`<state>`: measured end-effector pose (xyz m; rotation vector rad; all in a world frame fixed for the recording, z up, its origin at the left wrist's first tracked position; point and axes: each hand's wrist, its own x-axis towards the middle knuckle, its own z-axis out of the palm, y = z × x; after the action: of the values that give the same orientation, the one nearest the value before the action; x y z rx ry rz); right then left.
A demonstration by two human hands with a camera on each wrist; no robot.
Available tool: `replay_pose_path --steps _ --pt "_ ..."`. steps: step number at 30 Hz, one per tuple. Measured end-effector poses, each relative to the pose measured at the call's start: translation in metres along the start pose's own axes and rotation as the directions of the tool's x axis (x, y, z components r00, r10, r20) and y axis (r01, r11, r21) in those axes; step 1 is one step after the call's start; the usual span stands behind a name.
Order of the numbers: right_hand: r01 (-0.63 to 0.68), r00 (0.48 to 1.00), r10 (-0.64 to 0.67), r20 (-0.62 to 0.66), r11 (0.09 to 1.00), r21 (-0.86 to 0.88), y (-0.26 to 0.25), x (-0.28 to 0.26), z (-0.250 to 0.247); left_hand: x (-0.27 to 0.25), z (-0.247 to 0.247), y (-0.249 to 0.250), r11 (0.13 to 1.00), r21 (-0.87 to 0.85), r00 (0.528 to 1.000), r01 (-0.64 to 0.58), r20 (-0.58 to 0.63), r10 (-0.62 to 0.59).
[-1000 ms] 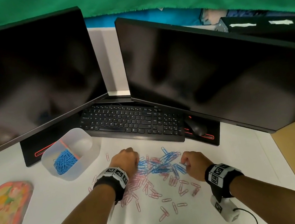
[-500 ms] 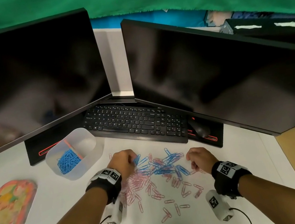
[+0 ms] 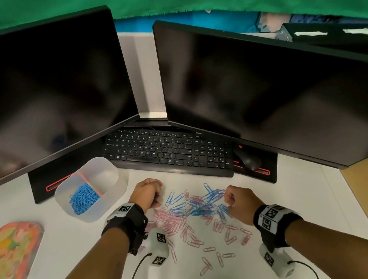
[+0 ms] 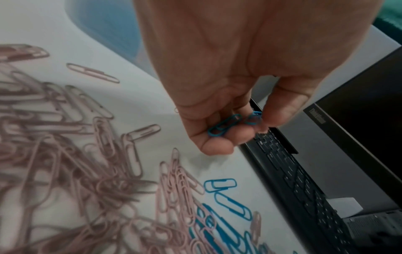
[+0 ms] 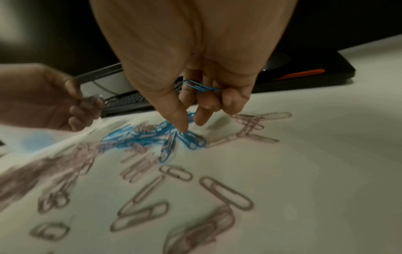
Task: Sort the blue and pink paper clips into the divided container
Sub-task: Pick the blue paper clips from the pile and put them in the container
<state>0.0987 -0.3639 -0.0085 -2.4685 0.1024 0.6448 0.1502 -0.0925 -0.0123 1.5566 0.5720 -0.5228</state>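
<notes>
Head view shows your left hand (image 3: 148,192) and right hand (image 3: 241,203) over the mixed clips (image 3: 197,207) mid-frame on the desk (image 3: 52,261). Each hand's fingers (image 4: 219,146) curl around a few blue clips (image 4: 224,126). The container (image 3: 88,188) sits upper left; loosely held clips could slip out, or land in the wrong half.

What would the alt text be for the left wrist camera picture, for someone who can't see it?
Seen from the wrist, the left hand holds blue paper clips in its curled fingers above a white desk. Pink paper clips lie heaped below, with loose blue clips nearby and a black keyboard at right.
</notes>
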Motion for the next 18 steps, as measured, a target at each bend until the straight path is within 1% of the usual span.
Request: replay_pose_path --steps 2,4,6,7,8,9,11,12,13,16,18 --pt "0.020 1.000 -0.020 -0.002 0.998 -0.062 0.000 0.000 0.005 0.002 0.002 0.003 1.000 -0.029 1.000 0.010 0.003 -0.010" --pt "0.008 1.000 -0.009 -0.018 0.997 -0.072 -0.001 0.001 0.008 0.004 0.003 0.004 0.998 -0.068 1.000 0.013 -0.004 -0.013" --pt "-0.014 1.000 0.012 -0.027 0.998 -0.061 0.000 0.003 0.009 0.006 0.005 0.004 0.998 -0.062 1.000 0.014 -0.022 -0.015" --pt "-0.024 0.999 0.022 -0.029 0.998 -0.055 0.000 0.003 0.009 0.008 0.006 0.003 1.000 -0.021 0.999 0.009 -0.039 -0.009" --pt "-0.029 0.999 0.027 -0.030 0.998 -0.048 0.001 0.004 0.009 0.010 0.007 0.002 0.998 0.066 0.998 -0.007 -0.062 0.011" --pt "-0.033 0.999 0.032 -0.029 0.999 -0.043 0.001 0.004 0.008 0.011 0.008 0.000 0.981 0.193 0.995 -0.030 -0.086 0.048" --pt "-0.041 0.999 0.040 -0.023 0.999 -0.036 0.002 0.005 0.007 0.011 0.010 -0.003 0.889 0.452 0.986 -0.073 -0.104 0.134" --pt "-0.046 0.999 0.046 -0.018 0.998 -0.034 0.002 0.004 0.007 0.009 0.012 -0.004 0.834 0.545 0.983 -0.082 -0.096 0.159" --pt "-0.052 0.999 0.052 -0.010 0.998 -0.035 0.002 0.004 0.007 0.008 0.015 -0.004 0.789 0.609 0.982 -0.081 -0.085 0.167" --pt "-0.073 0.997 0.073 0.002 0.997 -0.030 0.005 0.003 0.007 0.007 0.022 -0.005 0.680 0.730 0.985 -0.068 -0.061 0.163" --pt "-0.080 0.997 0.080 -0.006 0.996 -0.028 0.006 0.002 0.008 0.005 0.023 -0.005 0.585 0.809 0.986 -0.056 -0.046 0.157"
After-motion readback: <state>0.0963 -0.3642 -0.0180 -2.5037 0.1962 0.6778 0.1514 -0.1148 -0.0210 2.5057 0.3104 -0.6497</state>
